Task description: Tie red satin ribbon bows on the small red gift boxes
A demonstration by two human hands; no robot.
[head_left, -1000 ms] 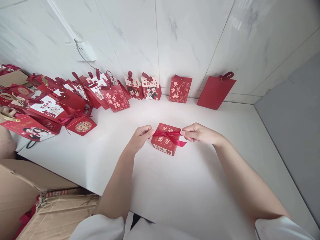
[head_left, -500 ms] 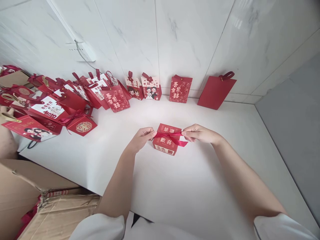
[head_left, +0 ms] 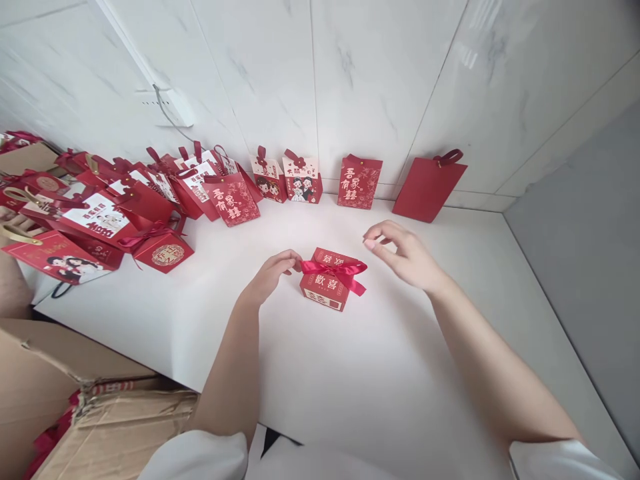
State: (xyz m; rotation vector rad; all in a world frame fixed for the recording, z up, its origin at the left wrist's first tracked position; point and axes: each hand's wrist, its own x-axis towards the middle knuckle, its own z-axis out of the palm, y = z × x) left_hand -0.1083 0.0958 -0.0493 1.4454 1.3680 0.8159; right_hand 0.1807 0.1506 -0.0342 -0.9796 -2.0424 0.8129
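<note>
A small red gift box (head_left: 324,287) with gold and white lettering sits on the white table in front of me. A glossy red ribbon (head_left: 334,268) runs over its top, tied in a bow with one tail hanging at the right. At the box's left side is my left hand (head_left: 270,277), its thumb and fingers parted. Those fingertips reach the left loop of the bow; whether they touch it I cannot tell. My right hand (head_left: 400,252) hovers above the table to the right of the bow, fingers apart and holding nothing.
Red and white gift bags (head_left: 303,179) line the tiled wall, with a plain red bag (head_left: 430,190) at the right. More bags and boxes (head_left: 100,217) crowd the left. Another person's hand (head_left: 17,220) is at the left edge. Cardboard boxes (head_left: 130,427) stand lower left.
Both hands have let go of the ribbon. My right hand has lifted up and away from the box; my left has drawn slightly left. The bow's loops now stand fuller.
</note>
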